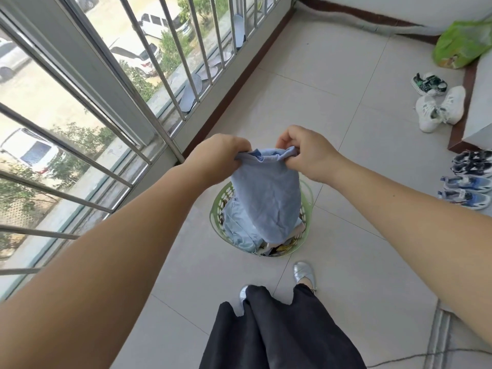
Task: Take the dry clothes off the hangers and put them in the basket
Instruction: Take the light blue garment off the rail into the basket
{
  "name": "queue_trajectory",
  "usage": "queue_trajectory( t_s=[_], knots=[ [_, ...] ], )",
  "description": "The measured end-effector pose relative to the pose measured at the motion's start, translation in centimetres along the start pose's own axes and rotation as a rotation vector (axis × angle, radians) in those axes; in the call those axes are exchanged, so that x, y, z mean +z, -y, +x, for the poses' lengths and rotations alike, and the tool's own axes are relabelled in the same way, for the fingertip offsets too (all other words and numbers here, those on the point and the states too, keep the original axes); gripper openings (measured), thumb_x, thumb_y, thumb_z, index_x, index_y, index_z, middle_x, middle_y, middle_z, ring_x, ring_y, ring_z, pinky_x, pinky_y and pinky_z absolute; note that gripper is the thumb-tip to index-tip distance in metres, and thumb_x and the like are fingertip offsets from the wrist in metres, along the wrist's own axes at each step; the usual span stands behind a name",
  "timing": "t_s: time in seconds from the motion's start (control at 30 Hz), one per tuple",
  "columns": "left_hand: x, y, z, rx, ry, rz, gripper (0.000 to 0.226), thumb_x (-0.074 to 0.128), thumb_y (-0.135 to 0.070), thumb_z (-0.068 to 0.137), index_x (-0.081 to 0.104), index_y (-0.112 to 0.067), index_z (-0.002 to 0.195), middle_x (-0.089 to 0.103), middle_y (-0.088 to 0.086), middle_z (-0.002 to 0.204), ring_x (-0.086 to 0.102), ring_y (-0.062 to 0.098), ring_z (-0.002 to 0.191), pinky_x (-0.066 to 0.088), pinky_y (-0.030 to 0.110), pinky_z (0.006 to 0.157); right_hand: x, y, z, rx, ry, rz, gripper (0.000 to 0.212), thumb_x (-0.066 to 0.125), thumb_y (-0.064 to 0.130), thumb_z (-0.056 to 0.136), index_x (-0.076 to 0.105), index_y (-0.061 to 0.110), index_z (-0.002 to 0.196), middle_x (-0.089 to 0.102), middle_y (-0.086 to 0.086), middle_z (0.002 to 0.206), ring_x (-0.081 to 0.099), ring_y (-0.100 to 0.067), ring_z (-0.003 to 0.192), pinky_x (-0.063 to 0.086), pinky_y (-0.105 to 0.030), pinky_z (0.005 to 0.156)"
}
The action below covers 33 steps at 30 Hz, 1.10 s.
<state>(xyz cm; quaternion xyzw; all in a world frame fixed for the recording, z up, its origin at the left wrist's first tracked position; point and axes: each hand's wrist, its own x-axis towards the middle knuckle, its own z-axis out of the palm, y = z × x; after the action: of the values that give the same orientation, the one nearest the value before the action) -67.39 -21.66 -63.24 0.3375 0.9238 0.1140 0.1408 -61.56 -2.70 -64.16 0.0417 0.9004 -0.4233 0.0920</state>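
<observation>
A light blue garment (269, 198) hangs straight down over a green plastic basket (307, 206) on the tiled floor. My left hand (218, 158) pinches its top edge on the left, and my right hand (306, 153) pinches the same edge on the right. The cloth's lower end reaches into the basket, which holds another pale blue piece (237, 230) and patterned clothes. No hanger is in view.
A barred window railing (149, 102) runs along the left. Several pairs of shoes (439, 107) line the right side near a step, with a green bag (463, 46) behind them. My feet in silver shoes (303, 272) stand just before the basket.
</observation>
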Motion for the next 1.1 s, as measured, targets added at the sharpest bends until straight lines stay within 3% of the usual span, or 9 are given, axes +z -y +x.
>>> queue_trajectory(
  t_s=[0.23, 0.33, 0.47, 0.53, 0.6, 0.67, 0.83, 0.97, 1.1],
  knots=[
    [1.1, -0.2, 1.7, -0.099, -0.147, -0.033, 0.026, 0.05, -0.001, 0.079, 0.066, -0.009, 0.098, 0.064, 0.013, 0.091, 0.058, 0.032, 0.085, 0.047, 0.037, 0.071, -1.0, -1.5, 4.2, -0.034, 0.035, -0.034, 0.024, 0.052, -0.005, 0.078, 0.058, 0.014, 0.09, 0.056, 0.003, 0.078, 0.046, -0.001, 0.062, 0.035, -0.005, 0.049],
    [2.1, 0.0, 1.8, -0.157, -0.153, -0.059, 0.028, 0.051, -0.002, 0.079, 0.066, -0.01, 0.101, 0.065, 0.011, 0.094, 0.058, 0.032, 0.088, 0.047, 0.037, 0.072, -0.5, -2.2, 5.8, -0.057, 0.097, -0.027, 0.024, 0.051, -0.005, 0.077, 0.059, 0.015, 0.09, 0.056, 0.005, 0.075, 0.047, -0.006, 0.065, 0.035, -0.007, 0.051],
    [5.2, 0.3, 1.5, -0.273, -0.126, -0.087, 0.025, 0.052, -0.005, 0.082, 0.066, -0.011, 0.102, 0.064, 0.009, 0.095, 0.057, 0.03, 0.089, 0.044, 0.033, 0.07, 1.3, -4.5, 7.3, -0.071, 0.2, -0.056, 0.024, 0.052, -0.004, 0.076, 0.06, 0.016, 0.087, 0.06, -0.002, 0.081, 0.05, -0.016, 0.072, 0.039, -0.022, 0.059],
    [7.9, 0.4, 1.3, -0.322, -0.107, -0.121, 0.025, 0.054, -0.006, 0.083, 0.066, -0.012, 0.104, 0.065, 0.008, 0.097, 0.058, 0.031, 0.091, 0.046, 0.036, 0.073, 2.9, -6.4, 7.9, -0.063, 0.263, -0.061, 0.027, 0.052, -0.006, 0.075, 0.06, 0.018, 0.085, 0.061, -0.001, 0.081, 0.051, -0.012, 0.067, 0.04, -0.017, 0.054],
    [10.8, 0.3, 0.9, -0.376, -0.074, -0.166, 0.025, 0.055, -0.008, 0.084, 0.065, -0.012, 0.107, 0.065, 0.008, 0.1, 0.058, 0.03, 0.093, 0.042, 0.033, 0.071, 4.4, -8.4, 7.7, -0.045, 0.311, -0.067, 0.028, 0.052, -0.006, 0.075, 0.059, 0.02, 0.083, 0.061, 0.001, 0.081, 0.051, -0.01, 0.065, 0.038, -0.012, 0.052],
    [14.8, 0.1, 0.3, -0.43, -0.011, -0.223, 0.025, 0.054, -0.008, 0.086, 0.065, -0.012, 0.108, 0.064, 0.008, 0.101, 0.057, 0.029, 0.094, 0.035, 0.029, 0.068, 6.7, -11.2, 7.1, -0.008, 0.375, -0.088, 0.028, 0.051, -0.004, 0.076, 0.059, 0.022, 0.081, 0.063, 0.001, 0.083, 0.052, -0.012, 0.071, 0.039, -0.017, 0.058],
    [24.6, -1.0, -1.7, -0.473, 0.27, -0.348, 0.022, 0.052, -0.009, 0.088, 0.064, -0.013, 0.106, 0.064, 0.008, 0.101, 0.057, 0.029, 0.094, 0.041, 0.033, 0.073, 12.3, -19.0, 3.6, 0.12, 0.645, -0.174, 0.025, 0.053, -0.003, 0.078, 0.056, 0.022, 0.08, 0.064, -0.002, 0.088, 0.056, -0.016, 0.08, 0.042, -0.024, 0.066],
    [29.2, -0.9, -2.1, -0.46, 0.42, -0.431, 0.018, 0.054, -0.021, 0.091, 0.064, -0.017, 0.106, 0.065, 0.004, 0.103, 0.056, 0.025, 0.096, 0.041, 0.032, 0.076, 14.9, -22.6, 2.8, 0.224, 0.857, -0.174, 0.028, 0.065, 0.004, 0.08, 0.051, 0.027, 0.071, 0.056, 0.011, 0.074, 0.049, -0.002, 0.065, 0.037, -0.012, 0.056],
    [30.1, 1.8, -0.3, -0.513, 0.429, -0.5, 0.026, 0.055, -0.006, 0.084, 0.064, -0.013, 0.107, 0.065, 0.009, 0.101, 0.055, 0.027, 0.094, 0.04, 0.03, 0.074, 16.0, -24.1, 5.1, 0.322, 0.84, -0.079, 0.026, 0.057, -0.006, 0.081, 0.056, 0.02, 0.081, 0.062, -0.003, 0.085, 0.05, -0.004, 0.063, 0.04, -0.011, 0.055]
  ],
)
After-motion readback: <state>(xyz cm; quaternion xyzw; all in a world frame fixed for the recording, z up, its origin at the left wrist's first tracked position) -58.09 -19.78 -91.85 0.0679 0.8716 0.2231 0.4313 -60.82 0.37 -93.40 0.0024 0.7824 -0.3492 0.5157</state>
